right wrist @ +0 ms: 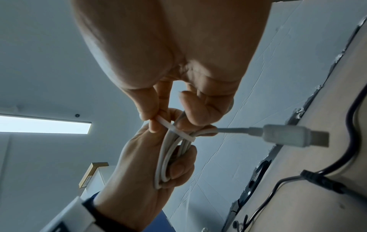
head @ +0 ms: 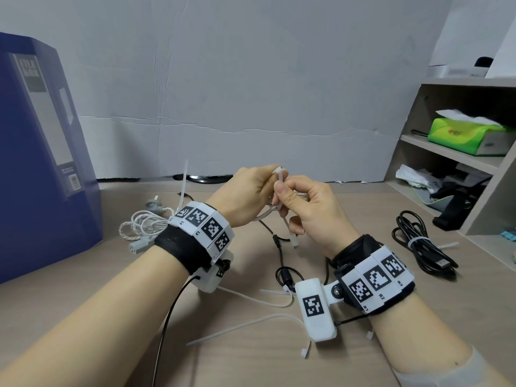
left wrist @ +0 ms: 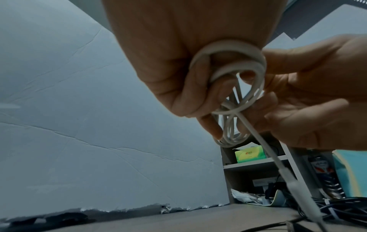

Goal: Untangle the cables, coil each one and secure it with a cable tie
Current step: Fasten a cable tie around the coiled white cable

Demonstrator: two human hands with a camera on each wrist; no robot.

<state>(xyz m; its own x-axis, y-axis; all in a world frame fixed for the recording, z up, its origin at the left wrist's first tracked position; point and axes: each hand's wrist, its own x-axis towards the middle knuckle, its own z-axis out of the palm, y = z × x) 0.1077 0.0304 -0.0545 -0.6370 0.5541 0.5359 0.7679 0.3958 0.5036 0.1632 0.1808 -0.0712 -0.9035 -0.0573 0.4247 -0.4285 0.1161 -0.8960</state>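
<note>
A coiled white USB cable (right wrist: 164,158) is held up over the middle of the desk (head: 279,367). My left hand (head: 269,177) grips the coil, thumb pressed on its loops (left wrist: 234,62). A white cable tie (right wrist: 178,131) lies across the coil. My right hand (right wrist: 157,124) pinches one end of the tie between thumb and forefinger. The tie's top shows between both hands (head: 280,177). The cable's USB plug (head: 294,243) hangs free below my right hand. The tie's far side is hidden by fingers.
A tied black cable coil (head: 421,247) lies on the right by a shelf unit (head: 452,152). A white cable bundle (head: 145,222) sits left, near a blue file box (head: 42,149). Loose cable ties (head: 243,328) and a black cable (head: 282,252) lie below my hands.
</note>
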